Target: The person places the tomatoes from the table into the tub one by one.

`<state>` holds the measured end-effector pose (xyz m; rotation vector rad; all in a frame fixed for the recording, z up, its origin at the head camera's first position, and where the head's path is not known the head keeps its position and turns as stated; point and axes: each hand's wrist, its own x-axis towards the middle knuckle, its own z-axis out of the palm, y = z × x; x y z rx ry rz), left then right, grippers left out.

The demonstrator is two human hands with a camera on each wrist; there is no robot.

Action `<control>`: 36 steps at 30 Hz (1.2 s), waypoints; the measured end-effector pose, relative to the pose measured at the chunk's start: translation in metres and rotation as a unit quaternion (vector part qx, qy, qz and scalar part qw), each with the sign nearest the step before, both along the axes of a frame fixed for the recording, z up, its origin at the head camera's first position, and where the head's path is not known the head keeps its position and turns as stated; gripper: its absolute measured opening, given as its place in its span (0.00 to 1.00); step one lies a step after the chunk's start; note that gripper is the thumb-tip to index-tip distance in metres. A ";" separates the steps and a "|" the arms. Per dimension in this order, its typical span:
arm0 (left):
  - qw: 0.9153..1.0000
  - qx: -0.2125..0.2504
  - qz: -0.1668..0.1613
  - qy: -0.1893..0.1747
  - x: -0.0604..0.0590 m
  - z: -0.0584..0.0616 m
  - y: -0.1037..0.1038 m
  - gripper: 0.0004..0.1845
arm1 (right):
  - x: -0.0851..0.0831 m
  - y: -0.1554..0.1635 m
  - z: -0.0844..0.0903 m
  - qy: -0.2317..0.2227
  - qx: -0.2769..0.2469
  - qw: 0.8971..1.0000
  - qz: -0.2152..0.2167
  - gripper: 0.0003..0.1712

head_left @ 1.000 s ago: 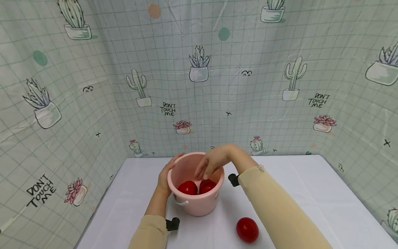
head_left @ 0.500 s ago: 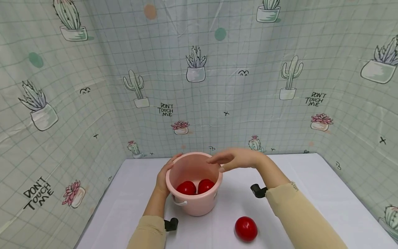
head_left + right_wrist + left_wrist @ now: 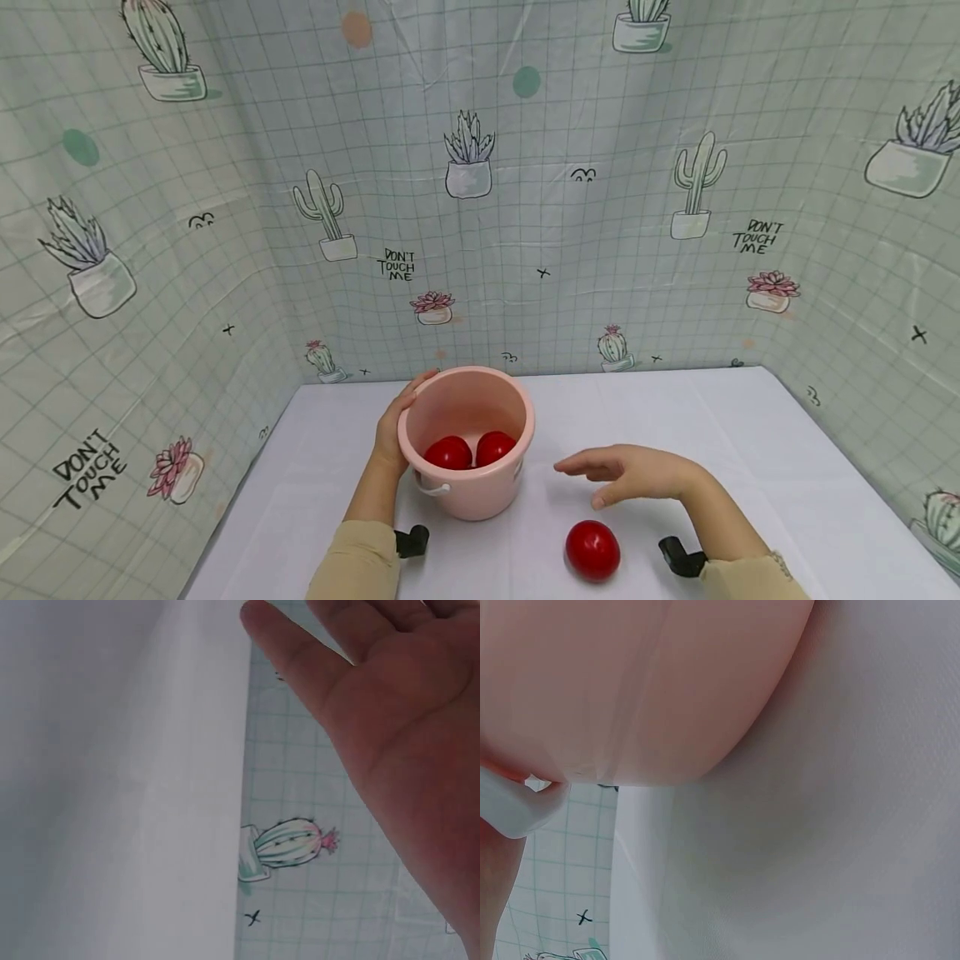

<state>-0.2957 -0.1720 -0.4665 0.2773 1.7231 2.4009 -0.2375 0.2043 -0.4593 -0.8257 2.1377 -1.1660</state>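
Inside bucket (image 3: 480,492), only head view shows tomatoes (image 3: 471,451).

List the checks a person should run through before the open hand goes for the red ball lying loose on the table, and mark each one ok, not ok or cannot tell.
1. Right hand empty and open: ok, fingers straight.
2. Loose red ball in plain sight, nothing on it: ok, it lies alone on the white table just below the right hand.
3. Pink bucket upright: ok.
4. Bucket steadied: ok, left hand grips its rim.
5. Room left in the bucket: ok, two red balls lie low on its floor.
6. Ball at rest, not rolling: cannot tell.
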 end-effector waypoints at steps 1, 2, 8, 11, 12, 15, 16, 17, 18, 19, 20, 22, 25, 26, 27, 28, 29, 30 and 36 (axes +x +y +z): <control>1.000 0.000 -0.001 0.000 0.000 0.000 0.000 0.29 | 0.003 0.001 -0.004 -0.006 0.014 1.000 0.011 0.33; 1.000 0.001 -0.003 0.001 0.001 0.001 0.000 0.30 | 0.006 0.002 -0.008 -0.014 0.022 0.999 0.021 0.35; 1.000 0.018 -0.008 -0.003 0.002 0.003 0.000 0.30 | 0.014 0.002 -0.021 -0.033 0.059 0.996 0.052 0.38; 1.000 0.017 -0.009 -0.002 0.003 0.004 0.000 0.29 | 0.017 0.002 -0.024 -0.019 0.074 0.995 0.058 0.37; 1.000 0.017 -0.010 -0.001 0.003 0.004 0.000 0.30 | 0.018 0.002 -0.025 -0.013 0.078 0.995 0.060 0.36; 1.000 0.018 -0.016 0.002 0.004 0.005 0.000 0.31 | 0.021 0.001 -0.026 -0.003 0.086 0.994 0.061 0.35; 1.000 0.019 -0.018 0.003 0.004 0.005 0.000 0.31 | 0.021 0.001 -0.027 -0.002 0.085 0.994 0.062 0.34; 1.000 0.020 -0.020 0.003 0.004 0.005 -0.001 0.32 | 0.022 0.000 -0.027 -0.002 0.083 0.995 0.063 0.33; 1.000 0.021 -0.022 0.004 0.005 0.006 -0.001 0.32 | 0.022 0.000 -0.027 -0.006 0.079 0.995 0.063 0.32; 0.999 0.022 -0.023 0.003 0.005 0.007 -0.001 0.32 | 0.022 0.000 -0.027 -0.008 0.076 0.995 0.064 0.32; 0.999 0.024 -0.023 0.002 0.006 0.007 -0.001 0.31 | 0.022 0.000 -0.027 -0.010 0.071 0.995 0.066 0.31; 0.999 0.027 -0.024 0.002 0.007 0.009 -0.001 0.30 | 0.021 0.000 -0.028 -0.014 0.062 0.996 0.069 0.29; 0.999 0.029 -0.029 0.003 0.007 0.010 -0.001 0.29 | 0.020 0.000 -0.030 -0.018 0.053 0.996 0.070 0.28; 0.999 0.028 -0.030 0.003 0.008 0.010 -0.001 0.29 | 0.019 0.000 -0.030 -0.020 0.051 0.996 0.071 0.27; 0.999 0.028 -0.031 0.003 0.008 0.010 -0.002 0.29 | 0.019 0.000 -0.031 -0.023 0.049 0.996 0.071 0.27; 0.999 0.028 -0.032 0.002 0.008 0.010 -0.002 0.29 | 0.018 0.000 -0.031 -0.025 0.047 0.996 0.071 0.27; 0.999 0.028 -0.032 0.002 0.009 0.010 -0.002 0.29 | 0.017 0.000 -0.030 -0.025 0.047 0.996 0.071 0.26; 0.999 0.027 -0.032 0.002 0.009 0.011 -0.002 0.29 | 0.016 -0.001 -0.030 -0.027 0.044 0.996 0.071 0.26; 0.999 0.028 -0.027 0.000 0.009 0.010 0.000 0.29 | 0.008 -0.001 -0.018 -0.029 0.029 0.997 0.067 0.27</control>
